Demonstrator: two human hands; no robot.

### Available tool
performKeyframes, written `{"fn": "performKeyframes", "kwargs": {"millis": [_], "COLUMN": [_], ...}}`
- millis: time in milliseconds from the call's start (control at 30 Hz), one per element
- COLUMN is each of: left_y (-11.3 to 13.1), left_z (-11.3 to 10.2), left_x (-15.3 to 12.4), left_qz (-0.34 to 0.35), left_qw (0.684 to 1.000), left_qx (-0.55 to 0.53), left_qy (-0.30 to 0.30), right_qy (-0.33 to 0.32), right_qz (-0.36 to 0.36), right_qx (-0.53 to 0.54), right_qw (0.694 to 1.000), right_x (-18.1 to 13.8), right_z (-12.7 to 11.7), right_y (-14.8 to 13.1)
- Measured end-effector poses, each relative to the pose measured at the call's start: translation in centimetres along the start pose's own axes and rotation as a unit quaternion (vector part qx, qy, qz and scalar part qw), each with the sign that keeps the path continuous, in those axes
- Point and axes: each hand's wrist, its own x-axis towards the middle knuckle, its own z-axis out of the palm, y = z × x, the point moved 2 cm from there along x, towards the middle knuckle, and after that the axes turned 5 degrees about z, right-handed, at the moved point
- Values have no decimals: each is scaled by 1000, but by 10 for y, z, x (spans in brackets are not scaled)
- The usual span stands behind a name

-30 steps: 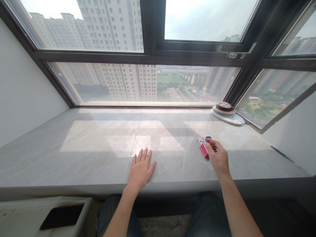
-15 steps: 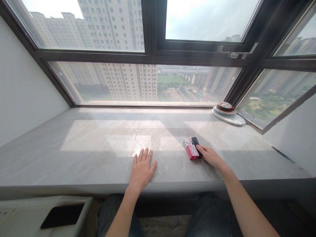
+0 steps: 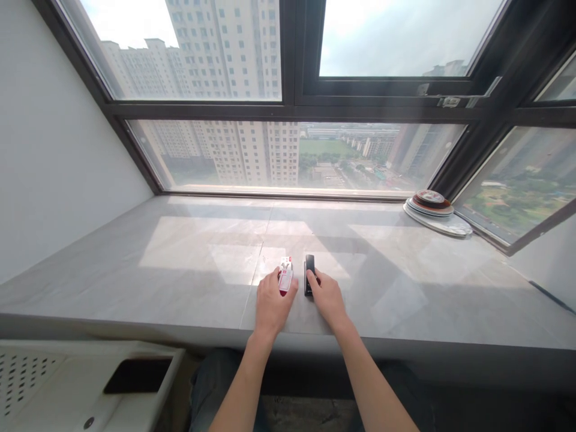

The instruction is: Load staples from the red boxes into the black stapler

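My left hand (image 3: pixel 272 305) is closed around the sides of a small red-and-white box (image 3: pixel 285 277), fingers at its left and thumb at its right. Just to the right, my right hand (image 3: pixel 330 301) grips a black stapler (image 3: pixel 309 267), with the thumb lying along its top. The stapler points away from me, roughly parallel to the box, and a narrow gap separates the two. Both things are at the grey marble-patterned sill (image 3: pixel 189 288). The right hand's other fingers are mostly hidden behind the stapler.
A stack of round plates or discs (image 3: pixel 432 210) lies in the far right corner by the window (image 3: pixel 297 156). A thin dark strip (image 3: pixel 551 297) runs along the right wall. Below the sill at left stands a pale cabinet-like unit (image 3: pixel 54 396) with a dark recess.
My right hand has brought the stapler and box leftward to the middle. My left hand, earlier flat on the sill, now grips the box, which is apart from the stapler. The view has shifted slightly.
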Motion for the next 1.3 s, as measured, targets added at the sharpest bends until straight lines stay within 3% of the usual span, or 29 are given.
{"fn": "performKeyframes", "kwargs": {"millis": [100,233,400,533,667,800,933,1100,1300], "left_y": [10,6,-24,-54,-65,-67,-70,-45,16], "left_z": [1,-6,-27,-40,-46,-54,-61,-62,-18], "left_x": [1,-1,10,35,47,23,-12,-28,-12], "left_qz": [-40,-58,-49,-90,-126,-121,-117,-105,10], "left_qw": [997,993,994,986,977,971,968,966,992], "left_qx": [56,92,78,117,152,186,211,217,123], "left_qy": [42,35,65,80,74,93,71,87,10], "right_qy": [6,5,13,15,9,6,9,19,13], "right_qz": [15,31,39,41,45,49,51,52,37], "right_qx": [25,48,53,59,67,71,65,54,59], "right_qw": [1000,998,998,997,997,996,997,997,997], "right_x": [-5,-14,-21,-22,-22,-23,-22,-21,-23], "right_z": [-21,-43,-46,-46,-49,-50,-48,-47,-49], "right_y": [13,25,28,27,25,25,26,27,24]}}
